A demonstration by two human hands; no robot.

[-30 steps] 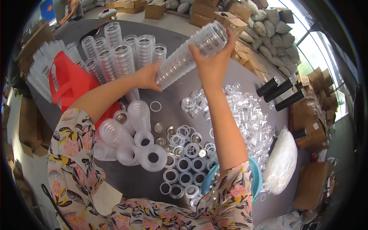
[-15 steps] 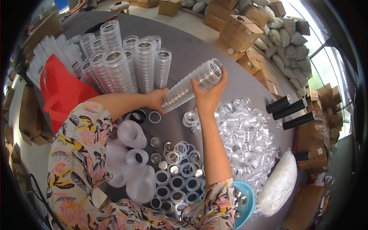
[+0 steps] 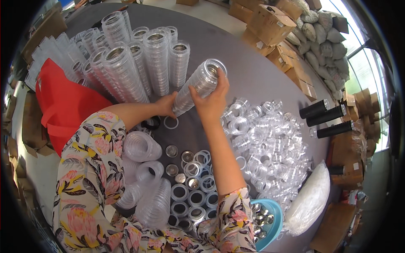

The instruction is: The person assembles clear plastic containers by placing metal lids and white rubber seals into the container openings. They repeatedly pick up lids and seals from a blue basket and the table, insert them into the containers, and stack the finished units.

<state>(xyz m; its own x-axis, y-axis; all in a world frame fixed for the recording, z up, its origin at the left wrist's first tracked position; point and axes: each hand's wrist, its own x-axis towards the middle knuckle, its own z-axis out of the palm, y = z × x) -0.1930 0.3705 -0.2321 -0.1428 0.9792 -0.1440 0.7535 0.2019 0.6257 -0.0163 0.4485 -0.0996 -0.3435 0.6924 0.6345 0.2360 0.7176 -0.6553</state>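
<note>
Both hands hold one tall stack of clear round plastic cases (image 3: 190,92), tilted with its upper end toward the far right. My left hand (image 3: 167,105) grips its lower end; my right hand (image 3: 211,98) wraps round the upper part, fingers over the rim. Just left of it, similar clear stacks (image 3: 157,63) stand upright in a crowded group. A single clear ring (image 3: 171,122) lies below my left hand, beside a black ring (image 3: 152,123). Right of my right forearm spreads a heap of loose clear rings (image 3: 270,147).
Nested clear rings (image 3: 142,146) and flat rings with dark centres (image 3: 196,197) lie near me. A blue basket (image 3: 276,219) holds shiny metal pieces. A white plastic bag (image 3: 310,200), black cylinders (image 3: 327,116) and a red cloth bag (image 3: 69,101) flank the table; cardboard boxes (image 3: 270,25) stand beyond.
Both hands have carried the clear stack left, toward the standing stacks, and it has become more upright. The view has shifted slightly too.
</note>
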